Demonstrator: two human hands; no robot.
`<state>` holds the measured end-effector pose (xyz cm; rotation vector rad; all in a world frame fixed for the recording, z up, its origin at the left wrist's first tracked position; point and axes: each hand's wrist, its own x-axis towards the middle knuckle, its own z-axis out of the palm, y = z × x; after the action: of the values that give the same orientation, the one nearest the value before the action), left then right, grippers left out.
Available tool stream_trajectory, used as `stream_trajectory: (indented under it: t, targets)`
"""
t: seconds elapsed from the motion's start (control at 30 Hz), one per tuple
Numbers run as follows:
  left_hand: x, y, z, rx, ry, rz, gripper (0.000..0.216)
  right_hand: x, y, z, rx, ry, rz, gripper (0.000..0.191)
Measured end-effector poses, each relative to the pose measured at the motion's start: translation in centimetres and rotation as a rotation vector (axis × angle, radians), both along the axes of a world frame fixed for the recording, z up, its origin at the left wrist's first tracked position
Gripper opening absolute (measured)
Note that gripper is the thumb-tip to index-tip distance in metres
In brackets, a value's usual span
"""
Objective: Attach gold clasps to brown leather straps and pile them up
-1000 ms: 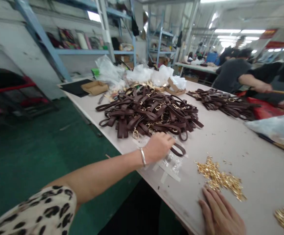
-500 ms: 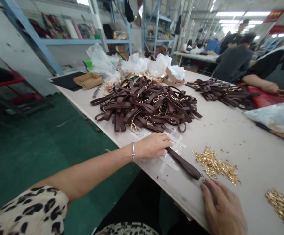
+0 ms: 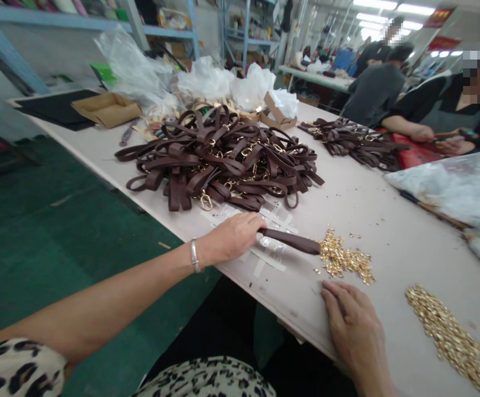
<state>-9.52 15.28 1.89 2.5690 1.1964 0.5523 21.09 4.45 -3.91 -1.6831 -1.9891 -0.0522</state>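
My left hand [image 3: 234, 237] is closed on one end of a single dark brown leather strap [image 3: 292, 240]. The strap lies on the pale table [image 3: 364, 204], over clear plastic and tape strips [image 3: 265, 259]. Its far end touches a small heap of gold metal fittings [image 3: 345, 259]. My right hand [image 3: 356, 331] rests flat on the table near the front edge, fingers stretched out, just below that heap and apart from the strap. A big pile of the same brown straps with gold clasps [image 3: 223, 160] sits just beyond my left hand.
A second heap of gold fittings [image 3: 447, 336] lies at the right. Another strap pile [image 3: 351, 143] is further back, near a seated person's hands [image 3: 424, 133]. A plastic-wrapped bundle [image 3: 451, 187], white bags [image 3: 207, 82] and a cardboard box [image 3: 105, 107] stand around. Green floor lies left.
My left hand drew one strap out of the pile toward me and laid it by the gold fittings. My right hand touched its end half a second ago and now lies apart.
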Motion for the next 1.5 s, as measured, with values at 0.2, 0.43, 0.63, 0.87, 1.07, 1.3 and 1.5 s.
stream_trajectory:
  t: [0.2, 0.43, 0.63, 0.87, 1.07, 1.3, 1.5]
  targets:
    - [0.4, -3.4, 0.7, -0.801, -0.836, 0.352, 0.022, 1.3, -2.4, 0.4, 0.069, 0.041, 0.008, 0.029]
    - [3.1, -7.7, -0.7, -1.238, -1.264, 0.455, 0.015, 1.0, -2.3, 0.0, 0.063, 0.001, -0.038, 0.031]
    - [3.8, -9.3, 0.1, -1.314, -1.333, 0.53, 0.029, -0.2, -0.2, 1.6, 0.131, 0.042, -0.053, 0.023]
    - [4.1, -9.8, -0.3, -1.314, -1.35, 0.531, 0.024, -2.6, 0.8, 0.8, 0.067, -0.274, 0.046, 0.033]
    - [4.8, -10.4, -0.5, -1.363, -1.423, 0.45, 0.029, -2.5, 0.9, -0.5, 0.093, -0.099, 0.041, 0.037]
    - [6.1, -10.9, -0.5, -1.318, -1.344, 0.336, 0.026, -5.2, -2.5, 2.9, -0.193, 0.868, -0.064, 0.022]
    - [7.2, -11.5, -1.0, -1.24, -1.373, 0.108, 0.031, -7.5, -3.4, 3.8, -0.383, 1.224, -0.039, 0.017]
